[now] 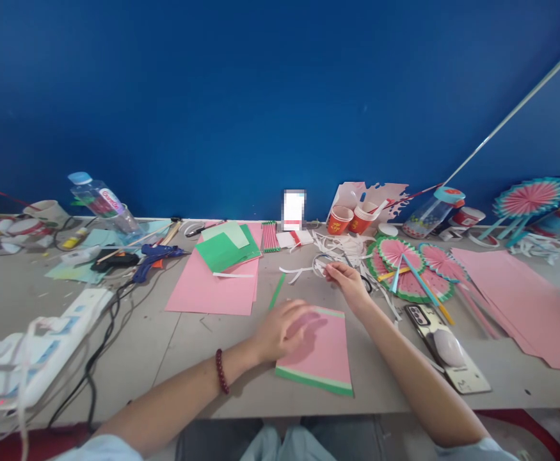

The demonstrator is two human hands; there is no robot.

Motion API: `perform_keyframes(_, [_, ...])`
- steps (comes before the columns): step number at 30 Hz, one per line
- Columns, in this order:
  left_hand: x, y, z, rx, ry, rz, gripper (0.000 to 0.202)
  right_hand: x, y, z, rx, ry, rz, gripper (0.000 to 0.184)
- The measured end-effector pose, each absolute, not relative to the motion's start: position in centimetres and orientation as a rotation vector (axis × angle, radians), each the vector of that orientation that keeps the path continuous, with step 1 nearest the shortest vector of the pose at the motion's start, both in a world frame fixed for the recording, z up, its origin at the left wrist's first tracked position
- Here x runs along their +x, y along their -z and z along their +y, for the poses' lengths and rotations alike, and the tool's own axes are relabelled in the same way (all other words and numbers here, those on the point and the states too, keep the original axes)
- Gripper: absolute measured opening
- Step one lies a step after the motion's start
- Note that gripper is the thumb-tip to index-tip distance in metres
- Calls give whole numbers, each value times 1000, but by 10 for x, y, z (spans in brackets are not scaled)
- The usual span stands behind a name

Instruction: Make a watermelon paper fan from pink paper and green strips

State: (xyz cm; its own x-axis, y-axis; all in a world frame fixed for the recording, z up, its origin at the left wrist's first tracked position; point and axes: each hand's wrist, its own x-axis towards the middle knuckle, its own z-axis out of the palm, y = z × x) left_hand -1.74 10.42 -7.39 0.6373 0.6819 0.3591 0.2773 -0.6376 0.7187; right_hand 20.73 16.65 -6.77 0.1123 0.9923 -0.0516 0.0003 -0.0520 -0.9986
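Here at the bottom edge my lap and both light sleeves are cut off, and right in front of me lies the pink sheet with green along its near and far edges, my left hand over its left side, fingers loosely spread, hiding that part; whether the palm presses down, I can't tell. Off to my right there's a phone, partly covered by a white rounded thing. A bit farther, my right hand is narrow, thumb and finger drawn together at the white strips; whether one is caught between them, I can't make out. A dark loop peeks from behind that hand, the rest hidden. At the far right edge, a grey blur I can't identify. Back by the blue wall, the red paper cups carry yellow marks too small to read, the leaning bottle wears a pink label whose script I can't make out, and a white upright panel is pixelated, so nothing on it reads.
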Motion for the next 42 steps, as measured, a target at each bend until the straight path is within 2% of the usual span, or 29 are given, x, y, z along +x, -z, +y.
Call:
perform_keyframes(3, [-15,75,103,2505,-599,632,44,211,65,169,-1303,-1203,-1090,39])
perform_keyframes(9, [-10,74,95,2696,-536,783,37,207,57,166,-1356,-1253,-1271,47])
perform_keyframes(13, [-8,79,87,2804,-553,910,41,205,50,158,-1386,-1233,-1393,40])
perform_keyframes(22, [-4,84,82,2925,-552,902,40,204,53,149,-1551,-1457,-1699,28])
perform_keyframes(42, [-6,79,81,2921,-436,1001,42,200,65,149,-1702,-1052,-1953,17])
